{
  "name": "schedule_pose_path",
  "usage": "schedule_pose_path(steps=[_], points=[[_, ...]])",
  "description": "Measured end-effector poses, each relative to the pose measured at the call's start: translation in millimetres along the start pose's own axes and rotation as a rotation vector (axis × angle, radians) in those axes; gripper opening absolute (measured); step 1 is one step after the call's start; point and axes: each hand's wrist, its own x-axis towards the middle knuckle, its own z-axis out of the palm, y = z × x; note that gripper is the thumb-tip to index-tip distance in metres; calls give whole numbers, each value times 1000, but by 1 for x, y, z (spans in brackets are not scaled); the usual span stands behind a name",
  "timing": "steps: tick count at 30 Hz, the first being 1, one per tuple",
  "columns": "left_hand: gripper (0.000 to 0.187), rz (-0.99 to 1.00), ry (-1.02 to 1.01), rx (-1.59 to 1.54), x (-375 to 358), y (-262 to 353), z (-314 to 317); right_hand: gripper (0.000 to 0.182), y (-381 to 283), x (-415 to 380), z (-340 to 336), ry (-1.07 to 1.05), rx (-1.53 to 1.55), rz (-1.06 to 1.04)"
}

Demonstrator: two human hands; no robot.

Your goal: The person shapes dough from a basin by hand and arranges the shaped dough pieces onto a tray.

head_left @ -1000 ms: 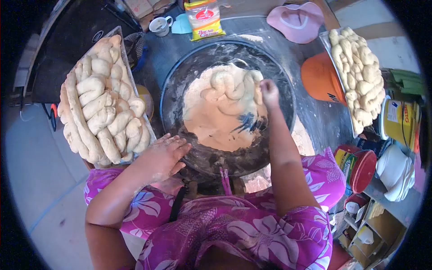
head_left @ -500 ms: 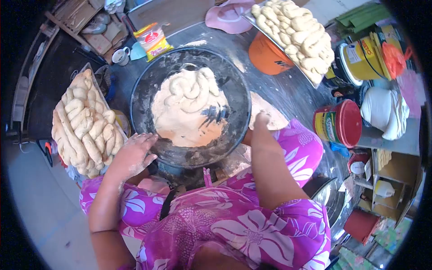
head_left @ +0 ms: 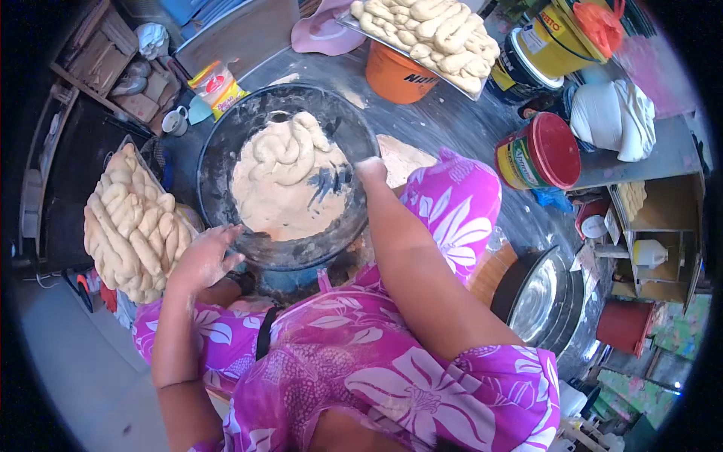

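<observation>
A large black basin [head_left: 208,197] stands in front of me, tilted slightly in the view. Inside it lies a bed of pale, tan powder [head_left: 294,215] with finger-like streaks on its right side. Thick twisted coils of dough [head_left: 285,154] rest on the powder. My left hand [head_left: 205,258], dusted with powder, lies over the basin's near left rim with its fingers stretched out. At the right rim is my right hand [head_left: 370,170], closed on the edge; its fingers are mostly hidden.
Twisted dough is piled on a tray at left [head_left: 139,226] and on another tray [head_left: 429,34] over an orange bucket [head_left: 398,75]. A yellow packet [head_left: 218,89] and a mug [head_left: 175,120] stand behind the basin. To the right are a red-lidded bucket [head_left: 538,151] and black pans [head_left: 531,290].
My right hand has moved from the powdery patch beside the basin to its right rim. My left hand stays on the near left rim. The view has shifted to the right.
</observation>
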Motion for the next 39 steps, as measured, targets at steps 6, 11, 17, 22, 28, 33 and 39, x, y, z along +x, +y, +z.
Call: schedule_pose_path(steps=[6,11,17,22,28,33,39], points=[[46,91,9,-37,6,13,-3,28,-64,-89,-22,-206,112,-293],[47,110,149,-70,5,7,-12,35,-50,-115,44,-269,-185,-544],[48,-29,-102,-51,-16,-9,-7,31,-21,-129,29,-437,-286,-354],[47,44,144,-111,-24,-24,-4,26,-3,-95,57,-378,-57,-337],[49,3,27,-83,-18,-28,1,25,-4,-112,61,-371,-220,-341],[45,43,59,-134,-12,-31,5,30,-31,-118,45,-675,-149,-257],[52,17,-38,-71,-2,-34,0,28,-28,-109,70,-684,119,-264]])
